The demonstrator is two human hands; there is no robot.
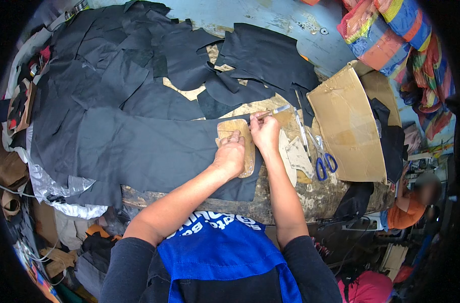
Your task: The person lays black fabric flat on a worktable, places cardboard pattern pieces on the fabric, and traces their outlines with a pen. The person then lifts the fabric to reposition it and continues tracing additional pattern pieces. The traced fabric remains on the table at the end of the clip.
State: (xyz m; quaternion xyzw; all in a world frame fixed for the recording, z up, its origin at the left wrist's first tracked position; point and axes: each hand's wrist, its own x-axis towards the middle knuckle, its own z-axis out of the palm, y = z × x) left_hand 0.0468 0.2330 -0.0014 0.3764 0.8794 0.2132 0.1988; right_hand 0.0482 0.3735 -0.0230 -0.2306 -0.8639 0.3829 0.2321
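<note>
Worn surface (336,194) spread with black sheets (154,144)

A tan board (248,154) lies flat on the black material, near its right end. The left grip (231,154) is unclenched, fingers laid on top of the board. The right grip (264,132) is closed around a slim pen (281,109) just beside the board's upper right edge. Blue-handled scissors (326,165) lie further right, near a cardboard piece (346,129). Bold white lettering (217,222) shows upside down on the blue apron (220,252), partly hidden by folds.
</note>
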